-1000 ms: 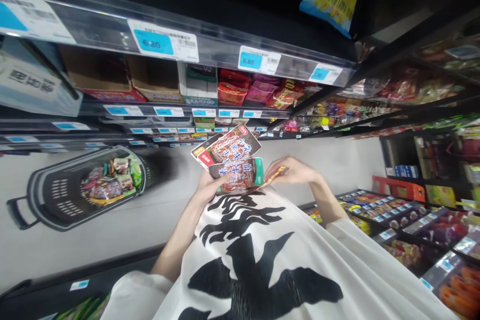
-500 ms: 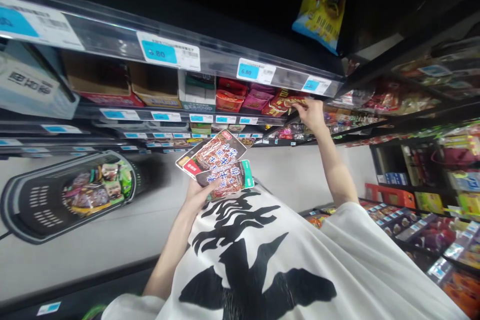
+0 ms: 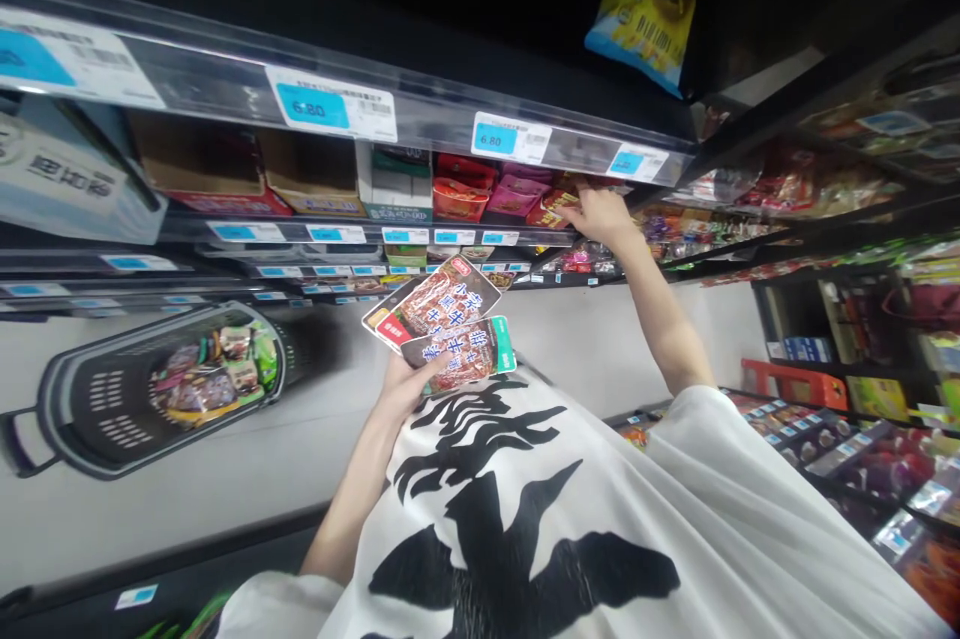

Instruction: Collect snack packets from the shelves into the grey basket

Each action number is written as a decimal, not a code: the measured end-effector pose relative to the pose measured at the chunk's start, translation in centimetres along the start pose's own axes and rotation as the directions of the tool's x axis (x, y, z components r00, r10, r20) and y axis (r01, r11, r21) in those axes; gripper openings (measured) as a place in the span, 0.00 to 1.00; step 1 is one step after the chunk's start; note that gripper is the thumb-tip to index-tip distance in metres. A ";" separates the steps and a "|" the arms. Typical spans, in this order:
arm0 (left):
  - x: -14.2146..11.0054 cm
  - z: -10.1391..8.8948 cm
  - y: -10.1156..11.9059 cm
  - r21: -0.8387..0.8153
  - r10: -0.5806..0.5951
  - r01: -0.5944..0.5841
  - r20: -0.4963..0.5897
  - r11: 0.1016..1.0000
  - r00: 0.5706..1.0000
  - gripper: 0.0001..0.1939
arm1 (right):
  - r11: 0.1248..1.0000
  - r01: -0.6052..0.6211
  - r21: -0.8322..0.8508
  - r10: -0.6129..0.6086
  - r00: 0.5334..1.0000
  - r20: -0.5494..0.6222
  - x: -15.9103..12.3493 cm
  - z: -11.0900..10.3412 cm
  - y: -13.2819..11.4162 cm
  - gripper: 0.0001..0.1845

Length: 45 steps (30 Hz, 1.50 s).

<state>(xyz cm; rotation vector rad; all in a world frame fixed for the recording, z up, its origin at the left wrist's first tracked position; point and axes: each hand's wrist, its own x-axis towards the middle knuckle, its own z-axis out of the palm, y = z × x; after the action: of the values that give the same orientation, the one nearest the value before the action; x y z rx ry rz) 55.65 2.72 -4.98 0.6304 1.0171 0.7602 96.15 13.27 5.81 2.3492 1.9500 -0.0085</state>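
Observation:
My left hand (image 3: 409,381) is closed around several flat snack packets, fanned out in front of my shirt. The upper packet (image 3: 442,297) is dark with a red corner and a picture of meat; the lower packet (image 3: 465,355) has a green end. On the shelf, my right hand (image 3: 602,216) reaches to a red packet with gold lettering (image 3: 551,209), thumb and fingers at its right edge. Part of those fingers is hidden behind the packet and under the shelf lip. Purple packets (image 3: 512,194) and red packets (image 3: 460,191) stand to the left of it.
A dark shopping basket (image 3: 82,419) with bagged snacks inside stands on the floor at left. The upper shelf edge (image 3: 442,119) with price tags runs above my hands. A yellow bag (image 3: 645,14) hangs over that edge. More stocked shelves (image 3: 862,459) are at right.
My right hand has moved slightly left and deeper toward the shelf, and the red packet sticks out less. The left hand keeps its packets and has shifted slightly right in view.

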 end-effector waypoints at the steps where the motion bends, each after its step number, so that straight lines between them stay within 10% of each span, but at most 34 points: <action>1: 0.1 0.1 0.0 -0.001 0.004 -0.004 0.001 1.000 1.000 0.38 | 1.000 -0.011 0.007 0.011 0.999 -0.043 0.1 0.3 0.1 0.30; 10: -0.1 1.2 -0.3 -0.054 0.093 -0.096 -0.045 0.994 0.995 0.40 | 0.920 0.042 0.390 0.104 0.932 -0.347 -6.1 2.1 -2.9 0.28; 13: 0.3 1.9 -0.6 -0.069 0.142 -0.148 -0.088 0.987 0.986 0.38 | 0.568 0.112 0.816 0.090 0.976 -0.197 -12.0 4.5 -6.9 0.31; 16: 1.1 2.9 -1.1 -0.024 0.182 -0.185 -0.098 0.982 0.978 0.36 | 0.070 -0.109 0.992 -0.297 0.947 0.125 -16.3 7.7 -11.8 0.44; 21: 2.2 5.1 -1.1 -0.181 0.134 -0.148 -0.087 0.972 0.987 0.40 | -0.280 -0.317 0.906 -0.093 0.948 0.303 -16.4 9.4 -17.3 0.40; 30: 1.5 8.9 -1.1 -0.340 0.043 -0.118 -0.221 0.933 0.974 0.37 | -0.228 -0.324 0.918 0.031 0.940 0.339 -17.3 10.8 -11.4 0.25; 40: -1.3 11.5 -6.8 -0.236 0.070 -0.194 -0.447 0.952 0.892 0.34 | -0.289 -0.419 0.861 -0.144 0.908 0.394 -20.1 13.4 -3.9 0.33; 45: -3.3 12.6 -10.0 -0.215 0.037 -0.132 -0.396 0.968 0.918 0.32 | -0.300 -0.493 0.817 -0.290 0.863 0.414 -21.5 13.1 -2.3 0.32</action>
<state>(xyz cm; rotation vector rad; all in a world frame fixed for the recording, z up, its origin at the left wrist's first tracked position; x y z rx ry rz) 68.67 -7.23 -5.95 0.3197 1.2422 1.0963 90.60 -8.36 -6.10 2.2863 1.1601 -3.1265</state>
